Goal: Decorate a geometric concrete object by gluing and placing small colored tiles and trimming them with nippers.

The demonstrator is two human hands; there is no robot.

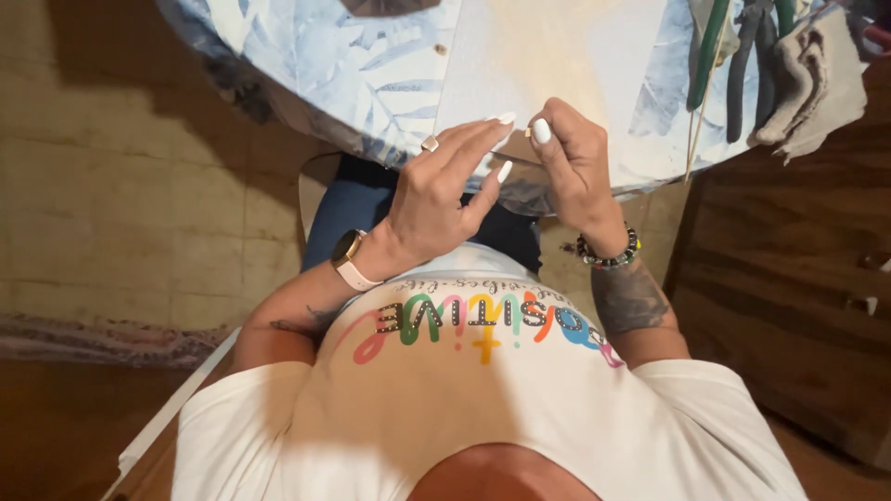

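Head view: right hand (574,162) fingers pinch small piece, left hand (444,190) fingers spread; keep grip steady over bench (390,65).

tablecloth: pale blue leaf-patterned cloth (371,65) covering the round table
pliers: dark-handled metal pliers (747,65) lying at the table's right edge
green tool: slim green-handled tool (708,56) just beside the pliers
rag: crumpled grey cloth (817,79) right of the pliers
cabinet: dark brown wooden cabinet (789,306) at right
floor: beige tiled floor (121,186)
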